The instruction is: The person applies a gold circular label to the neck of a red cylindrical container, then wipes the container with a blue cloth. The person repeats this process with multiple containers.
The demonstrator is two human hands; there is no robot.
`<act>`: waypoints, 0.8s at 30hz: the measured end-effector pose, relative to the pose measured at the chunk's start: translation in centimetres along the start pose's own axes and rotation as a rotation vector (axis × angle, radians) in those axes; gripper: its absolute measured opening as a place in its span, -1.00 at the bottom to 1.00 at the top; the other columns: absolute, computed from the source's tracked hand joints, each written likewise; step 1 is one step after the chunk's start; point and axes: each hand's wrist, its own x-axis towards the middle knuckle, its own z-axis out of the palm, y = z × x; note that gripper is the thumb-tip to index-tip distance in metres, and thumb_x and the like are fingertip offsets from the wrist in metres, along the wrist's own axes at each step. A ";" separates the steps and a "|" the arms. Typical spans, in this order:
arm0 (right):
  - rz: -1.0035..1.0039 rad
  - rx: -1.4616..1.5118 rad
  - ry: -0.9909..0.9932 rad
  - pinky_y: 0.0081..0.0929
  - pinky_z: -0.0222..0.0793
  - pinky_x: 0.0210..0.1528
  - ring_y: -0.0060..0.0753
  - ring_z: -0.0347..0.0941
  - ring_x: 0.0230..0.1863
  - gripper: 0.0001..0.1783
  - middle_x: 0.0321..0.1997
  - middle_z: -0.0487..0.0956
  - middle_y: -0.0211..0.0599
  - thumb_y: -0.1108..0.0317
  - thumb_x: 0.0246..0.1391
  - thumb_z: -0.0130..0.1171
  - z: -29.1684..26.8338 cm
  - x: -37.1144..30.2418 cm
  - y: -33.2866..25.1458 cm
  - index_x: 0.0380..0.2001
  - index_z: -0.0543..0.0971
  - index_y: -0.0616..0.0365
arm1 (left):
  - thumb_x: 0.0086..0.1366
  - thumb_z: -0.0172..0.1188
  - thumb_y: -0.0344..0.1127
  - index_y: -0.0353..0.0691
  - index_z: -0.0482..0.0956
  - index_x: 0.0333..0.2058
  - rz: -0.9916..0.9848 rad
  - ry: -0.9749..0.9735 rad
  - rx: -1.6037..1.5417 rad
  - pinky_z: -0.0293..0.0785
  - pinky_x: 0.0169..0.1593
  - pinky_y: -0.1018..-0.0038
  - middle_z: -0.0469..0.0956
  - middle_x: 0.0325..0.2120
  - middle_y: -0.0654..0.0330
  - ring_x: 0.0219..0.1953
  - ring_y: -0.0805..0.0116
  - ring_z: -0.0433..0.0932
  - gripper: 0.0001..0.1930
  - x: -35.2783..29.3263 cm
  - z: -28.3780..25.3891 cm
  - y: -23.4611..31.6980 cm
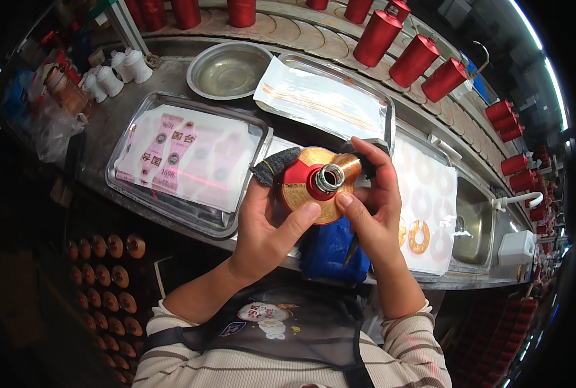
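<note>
A red bottle point(295, 173) with an open threaded neck is held between both hands above the near edge of the metal desk point(165, 79), its mouth tilted upward. A shiny gold ring-shaped label point(295, 199) surrounds the neck, lifted and curling at the right. The left hand point(267, 216) curves around one side, thumb on the label; the right hand point(378, 210) grips the opposite side, its index finger raised. On the desk, to the left, a rectangular metal tray point(220, 227) bears a sheet of pink printed labels point(204, 155); beyond stands a round metal bowl point(229, 72). To the right lies a white sheet of ring labels point(433, 194), beside a metal sink point(475, 242). Red bottles point(377, 40) line a conveyor point(330, 48) behind.
</note>
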 end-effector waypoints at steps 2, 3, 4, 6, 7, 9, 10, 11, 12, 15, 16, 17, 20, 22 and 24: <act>0.022 -0.006 -0.012 -0.79 0.34 -0.37 -0.77 0.50 -0.34 -0.26 0.23 0.37 -0.29 0.49 0.13 0.27 -0.1 0.0 -0.5 0.35 0.23 0.25 | 0.34 0.21 -0.50 -0.33 0.19 0.28 0.002 0.004 0.003 0.37 0.29 0.35 0.36 0.16 0.04 0.20 0.31 0.42 -0.41 -0.1 -0.1 -0.1; 0.039 -0.022 -0.025 -0.80 0.35 -0.36 -0.76 0.51 -0.33 -0.27 0.24 0.36 -0.29 0.49 0.14 0.27 -0.4 0.0 -0.8 0.34 0.23 0.25 | 0.34 0.22 -0.49 -0.33 0.19 0.28 -0.004 0.006 0.015 0.36 0.29 0.35 0.37 0.16 0.04 0.20 0.31 0.42 -0.41 -0.1 -0.1 -0.1; 0.032 -0.039 -0.028 -0.80 0.35 -0.35 -0.76 0.51 -0.33 -0.28 0.24 0.36 -0.28 0.49 0.14 0.26 -0.5 0.0 -0.8 0.34 0.24 0.25 | 0.34 0.22 -0.49 -0.33 0.19 0.28 -0.009 0.008 0.029 0.36 0.29 0.35 0.37 0.16 0.04 0.20 0.31 0.42 -0.41 -0.1 -0.2 0.0; -0.005 -0.078 -0.022 -0.80 0.37 -0.35 -0.77 0.51 -0.32 -0.30 0.25 0.35 -0.28 0.50 0.15 0.25 -0.4 0.0 -0.6 0.33 0.25 0.25 | 0.33 0.23 -0.48 -0.33 0.19 0.28 -0.016 0.010 0.053 0.36 0.29 0.35 0.37 0.16 0.04 0.20 0.31 0.41 -0.40 -0.1 -0.3 0.0; -0.035 -0.099 -0.012 -0.80 0.38 -0.34 -0.77 0.50 -0.32 -0.31 0.26 0.35 -0.27 0.51 0.15 0.24 -0.1 0.1 -0.4 0.33 0.25 0.25 | 0.32 0.24 -0.48 -0.33 0.19 0.27 -0.018 0.008 0.062 0.35 0.29 0.35 0.37 0.16 0.04 0.21 0.31 0.41 -0.40 -0.1 -0.4 0.0; -0.075 -0.080 0.014 -0.78 0.39 -0.34 -0.77 0.51 -0.32 -0.32 0.27 0.35 -0.26 0.52 0.16 0.23 0.2 0.2 -0.2 0.33 0.26 0.25 | 0.31 0.25 -0.47 -0.33 0.20 0.27 -0.017 0.006 0.086 0.35 0.28 0.36 0.37 0.15 0.04 0.21 0.32 0.40 -0.39 0.0 -0.6 -0.1; -0.097 -0.069 0.027 -0.77 0.40 -0.34 -0.77 0.51 -0.32 -0.33 0.27 0.35 -0.26 0.53 0.16 0.22 0.3 0.2 -0.1 0.33 0.26 0.25 | 0.31 0.25 -0.46 -0.33 0.20 0.27 -0.011 0.004 0.102 0.35 0.28 0.36 0.38 0.15 0.04 0.21 0.32 0.40 -0.39 0.1 -0.7 -0.2; -0.081 -0.058 0.012 -0.77 0.41 -0.34 -0.76 0.51 -0.31 -0.33 0.27 0.35 -0.25 0.54 0.16 0.22 0.2 0.2 -0.1 0.33 0.26 0.25 | 0.30 0.26 -0.46 -0.33 0.21 0.27 -0.005 0.002 0.118 0.35 0.28 0.36 0.38 0.15 0.04 0.21 0.32 0.39 -0.39 0.1 -0.7 -0.2; -0.066 -0.047 -0.004 -0.76 0.42 -0.33 -0.75 0.52 -0.30 -0.33 0.28 0.35 -0.25 0.55 0.17 0.21 0.1 0.2 -0.1 0.33 0.26 0.25 | 0.29 0.27 -0.47 -0.33 0.22 0.26 -0.013 0.018 0.120 0.35 0.28 0.37 0.38 0.14 0.05 0.21 0.33 0.40 -0.39 0.1 -0.7 -0.2; 0.025 0.052 -0.017 -0.76 0.43 -0.32 -0.73 0.52 -0.29 -0.33 0.28 0.35 -0.24 0.57 0.17 0.20 -0.8 0.3 -0.6 0.33 0.27 0.24 | 0.24 0.30 -0.49 -0.32 0.24 0.24 -0.011 0.051 0.123 0.38 0.26 0.38 0.39 0.14 0.06 0.18 0.33 0.43 -0.38 0.3 -0.2 -0.1; 0.040 0.072 -0.020 -0.76 0.43 -0.31 -0.74 0.52 -0.30 -0.33 0.29 0.35 -0.25 0.57 0.16 0.20 -0.8 0.3 -0.6 0.34 0.27 0.24 | 0.22 0.31 -0.50 -0.32 0.25 0.23 -0.005 0.059 0.128 0.39 0.25 0.39 0.39 0.13 0.06 0.17 0.33 0.44 -0.37 0.3 0.3 0.0; 0.051 0.091 -0.022 -0.77 0.42 -0.31 -0.74 0.51 -0.30 -0.32 0.29 0.35 -0.25 0.58 0.16 0.20 -0.9 0.3 -0.6 0.34 0.27 0.23 | 0.20 0.33 -0.52 -0.33 0.26 0.22 0.002 0.067 0.133 0.40 0.24 0.39 0.39 0.13 0.06 0.16 0.33 0.45 -0.36 0.3 0.8 -0.1; 0.005 0.037 -0.026 -0.75 0.45 -0.22 -0.71 0.52 -0.23 -0.31 0.27 0.37 -0.26 0.56 0.14 0.20 -0.8 0.4 -0.2 0.34 0.27 0.22 | 0.14 0.35 -0.56 -0.33 0.22 0.22 0.068 0.061 0.213 0.43 0.22 0.38 0.41 0.11 0.05 0.14 0.34 0.48 -0.31 0.4 1.3 -0.8; -0.005 -0.024 -0.024 -0.69 0.50 -0.10 -0.61 0.56 -0.10 -0.30 0.21 0.41 -0.28 0.52 0.14 0.22 -0.6 0.6 -0.1 0.34 0.26 0.23 | 0.14 0.35 -0.56 -0.33 0.20 0.22 0.079 0.051 0.202 0.43 0.22 0.38 0.41 0.10 0.05 0.14 0.34 0.48 -0.30 0.4 1.4 -0.9; 0.010 -0.037 -0.031 -0.67 0.51 -0.05 -0.58 0.58 -0.05 -0.30 0.21 0.41 -0.26 0.50 0.14 0.23 -0.8 0.8 -0.1 0.33 0.25 0.24 | 0.15 0.34 -0.57 -0.33 0.19 0.23 0.059 0.038 0.187 0.43 0.22 0.38 0.41 0.09 0.04 0.14 0.34 0.48 -0.30 0.5 1.4 -0.7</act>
